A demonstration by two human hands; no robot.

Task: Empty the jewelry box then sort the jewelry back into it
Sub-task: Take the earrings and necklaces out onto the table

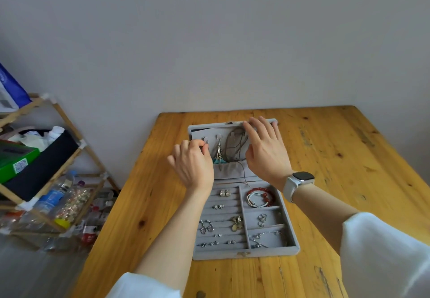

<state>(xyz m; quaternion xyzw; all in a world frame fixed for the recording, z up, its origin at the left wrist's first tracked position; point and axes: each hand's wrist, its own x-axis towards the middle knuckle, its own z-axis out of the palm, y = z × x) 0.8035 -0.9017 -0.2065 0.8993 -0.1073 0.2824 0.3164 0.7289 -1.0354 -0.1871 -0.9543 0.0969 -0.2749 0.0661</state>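
Observation:
A grey jewelry box (293,250) lies open on the wooden table (337,158). Its lid (197,127) stands up at the back, with necklaces (233,145) hanging from hooks above a fabric pocket. The tray holds earrings and rings (223,193) in the left slots and a red bead bracelet (261,195) with silver pieces in the right compartments. My left hand (192,164) pinches something small at a hook on the lid's left side. My right hand (265,148), with a white watch on the wrist, rests with straight fingers on the lid's upper right edge.
A wooden rack (62,121) left of the table holds a black bin, a green box (16,161), plastic bottles (54,195) and bags. A grey wall rises close behind the table.

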